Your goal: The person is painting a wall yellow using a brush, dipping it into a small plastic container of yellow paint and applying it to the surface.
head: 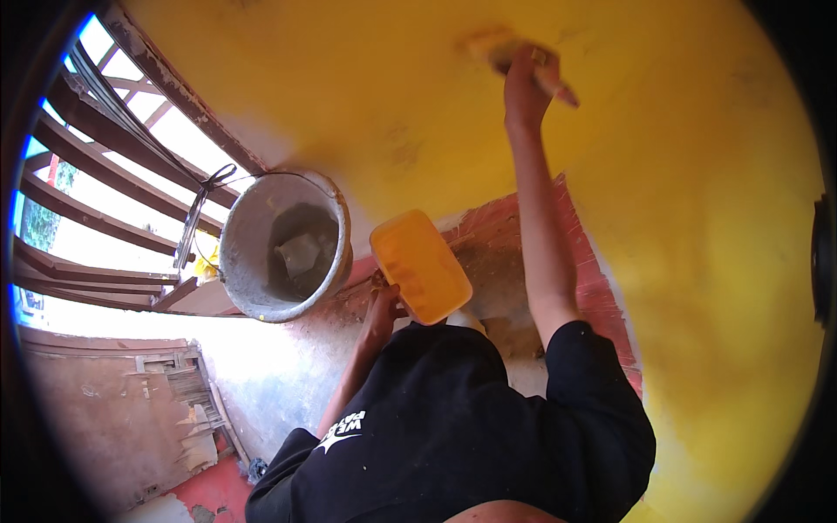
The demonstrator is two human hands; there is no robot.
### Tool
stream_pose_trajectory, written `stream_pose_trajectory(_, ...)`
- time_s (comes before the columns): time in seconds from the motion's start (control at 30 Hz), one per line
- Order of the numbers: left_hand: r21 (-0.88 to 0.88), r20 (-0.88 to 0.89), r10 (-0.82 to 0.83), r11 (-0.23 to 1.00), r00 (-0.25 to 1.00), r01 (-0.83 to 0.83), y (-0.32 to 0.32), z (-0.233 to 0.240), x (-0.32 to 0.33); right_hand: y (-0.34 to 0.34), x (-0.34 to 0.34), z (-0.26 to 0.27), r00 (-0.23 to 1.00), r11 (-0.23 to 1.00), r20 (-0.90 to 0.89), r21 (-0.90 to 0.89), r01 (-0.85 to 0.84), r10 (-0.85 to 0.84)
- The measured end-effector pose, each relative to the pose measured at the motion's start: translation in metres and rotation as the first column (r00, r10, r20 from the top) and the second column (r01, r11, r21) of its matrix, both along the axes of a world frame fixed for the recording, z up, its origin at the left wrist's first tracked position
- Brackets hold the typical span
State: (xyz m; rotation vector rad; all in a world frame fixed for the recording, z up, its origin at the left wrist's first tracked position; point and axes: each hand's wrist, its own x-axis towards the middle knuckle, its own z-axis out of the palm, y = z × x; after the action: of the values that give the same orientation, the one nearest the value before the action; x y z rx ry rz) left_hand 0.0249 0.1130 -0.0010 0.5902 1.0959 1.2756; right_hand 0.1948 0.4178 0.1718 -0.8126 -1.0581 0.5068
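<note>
My right hand is raised to the yellow-painted wall and grips a paintbrush. The brush is blurred, and its bristle end meets or nearly meets the wall. Close to my chest, my left hand holds a rectangular plastic container by its near left side. Its inside looks yellow-orange, like paint, though how full it is I cannot tell. Some fingers of the left hand are hidden under the container.
A grey bucket with murky liquid and a pale object inside hangs by a wire handle beside the slatted window frame. Red-painted lower wall borders the yellow. A worn wooden panel stands at lower left.
</note>
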Motion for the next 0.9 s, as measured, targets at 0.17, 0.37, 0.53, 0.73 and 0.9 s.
stream_pose_trajectory(0.17,-0.036,0.040,-0.073,0.997,0.996,0.075,0.000,-0.007,0.001,0.005,0.009,0.074,0.964,0.976,-0.187,0.145,-0.161,0.187)
stream_pose_trajectory(0.37,-0.016,0.022,-0.013,1.000,1.000,0.014,-0.010,-0.012,0.005,-0.019,-0.007,-0.097,0.997,0.981,-0.080,-0.195,-0.015,-0.001)
stream_pose_trajectory(0.53,-0.015,0.007,-0.005,1.000,1.000,0.006,-0.016,-0.012,0.005,-0.028,-0.004,-0.184,0.998,0.948,0.055,-0.316,0.027,-0.010)
stream_pose_trajectory(0.73,-0.011,-0.044,0.023,1.000,0.999,-0.023,-0.018,-0.005,0.010,0.005,0.000,-0.014,1.000,0.998,0.001,0.059,-0.022,0.022)
stream_pose_trajectory(0.9,0.011,-0.027,0.078,0.997,0.997,-0.078,-0.015,0.004,0.026,0.015,0.014,0.116,0.975,0.921,0.010,0.326,-0.212,0.221)
